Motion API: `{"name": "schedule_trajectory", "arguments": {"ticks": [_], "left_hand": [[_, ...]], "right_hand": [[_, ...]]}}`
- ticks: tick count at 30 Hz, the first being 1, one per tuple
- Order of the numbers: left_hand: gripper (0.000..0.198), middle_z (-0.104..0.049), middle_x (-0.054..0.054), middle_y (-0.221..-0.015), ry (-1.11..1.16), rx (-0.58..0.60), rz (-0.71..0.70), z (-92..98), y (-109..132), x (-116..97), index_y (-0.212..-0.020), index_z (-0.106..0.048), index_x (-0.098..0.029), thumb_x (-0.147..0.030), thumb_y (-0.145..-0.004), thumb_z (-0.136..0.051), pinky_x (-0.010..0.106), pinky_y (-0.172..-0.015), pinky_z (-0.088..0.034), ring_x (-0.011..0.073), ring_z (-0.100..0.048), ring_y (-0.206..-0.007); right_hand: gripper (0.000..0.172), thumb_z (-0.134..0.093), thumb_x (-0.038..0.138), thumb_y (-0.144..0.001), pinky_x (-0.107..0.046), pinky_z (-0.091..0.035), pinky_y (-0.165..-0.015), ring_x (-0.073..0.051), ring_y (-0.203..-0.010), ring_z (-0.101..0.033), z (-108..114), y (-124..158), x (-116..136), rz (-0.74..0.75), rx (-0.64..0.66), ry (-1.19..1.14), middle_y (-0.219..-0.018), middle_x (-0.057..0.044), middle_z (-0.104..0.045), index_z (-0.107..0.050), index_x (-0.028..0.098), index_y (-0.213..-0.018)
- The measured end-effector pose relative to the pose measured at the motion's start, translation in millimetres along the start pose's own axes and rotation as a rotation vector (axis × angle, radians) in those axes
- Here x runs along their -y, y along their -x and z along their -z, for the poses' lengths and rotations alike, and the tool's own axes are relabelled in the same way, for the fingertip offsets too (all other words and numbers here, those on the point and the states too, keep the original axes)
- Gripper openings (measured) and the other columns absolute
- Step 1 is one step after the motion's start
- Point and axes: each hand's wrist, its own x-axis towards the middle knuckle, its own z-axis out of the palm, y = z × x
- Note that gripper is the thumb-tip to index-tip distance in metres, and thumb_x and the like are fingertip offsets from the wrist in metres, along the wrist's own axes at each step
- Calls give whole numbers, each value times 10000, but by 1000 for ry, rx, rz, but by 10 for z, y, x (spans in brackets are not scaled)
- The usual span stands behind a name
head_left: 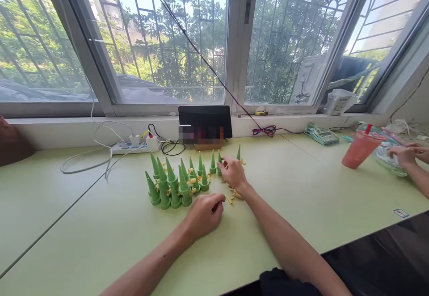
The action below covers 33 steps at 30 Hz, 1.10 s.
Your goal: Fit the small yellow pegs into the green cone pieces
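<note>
Several green pointed cones with round bases (163, 184) stand upright in a cluster, small yellow pieces (191, 181) lodged among them. At the cluster's right end, my right hand (233, 174) has its thumb and fingers closed around a single green cone (219, 156). My left hand (205, 212) rests low over the table in front, fingers curled together; whatever they may hold is hidden. Between my hands and under the right wrist lie loose yellow pieces (230, 200). Another green cone (238, 152) stands behind my right hand.
A dark tablet (205, 124) leans at the window wall. Left of it is a power strip (136, 147) with cables. To the right stand a red drink cup (360, 150) and a bagged bundle (321, 134). Another person's hands (404, 155) work at the far right.
</note>
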Motion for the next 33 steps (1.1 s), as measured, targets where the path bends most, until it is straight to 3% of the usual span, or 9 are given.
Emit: {"name": "schedule_trajectory", "arguments": {"ticks": [5, 14, 20, 24, 28, 33], "left_hand": [[220, -605, -7, -634, -16, 40, -41, 0, 22, -40, -829, -629, -190, -95, -832, -430, 229, -583, -354, 115, -523, -564], [225, -576, -6, -632, -36, 88, -88, 7, 18, -102, -783, -593, -188, -72, -819, -404, 238, -563, -331, 116, -502, -556], [216, -581, -4, -648, -22, 103, -94, 19, 8, -104, -796, -591, -189, -85, -832, -405, 236, -569, -336, 116, -502, -565], [215, -588, -2, -660, -22, 119, -85, 21, 11, -104, -798, -590, -192, -81, -828, -409, 238, -583, -344, 119, -514, -577], [210, -606, 3, -678, -44, 131, -51, 25, 2, -113, -804, -601, -194, -88, -829, -422, 248, -591, -346, 127, -529, -590], [206, -629, 30, -761, -154, 65, 130, 53, -23, -131, -834, -612, -197, -128, -871, -421, 264, -600, -343, 149, -558, -637]], "right_hand": [[189, -572, 298, -914, -245, -418, -660, -121, -665, -568, -9, 17, -12, 30, -49, -18, -1039, -77, -606, -688, 175, -998], [219, -525, 313, -942, -270, -426, -711, -212, -860, -643, -62, 21, -86, 54, -36, -87, -964, -88, -713, -677, 183, -1032], [227, -475, 361, -957, -255, -332, -571, -156, -604, -571, -66, 37, -107, -6, -17, -99, -921, -38, -724, -656, 224, -958], [220, -453, 344, -958, -251, -290, -541, -141, -554, -526, -65, 46, -101, -14, -6, -112, -879, -22, -717, -626, 223, -897], [199, -460, 326, -956, -247, -309, -565, -155, -617, -563, -59, 49, -103, -21, 15, -110, -884, -25, -721, -616, 223, -887], [184, -474, 299, -961, -253, -368, -621, -179, -712, -623, -45, 47, -96, -38, 44, -81, -909, -46, -730, -630, 211, -914]]}}
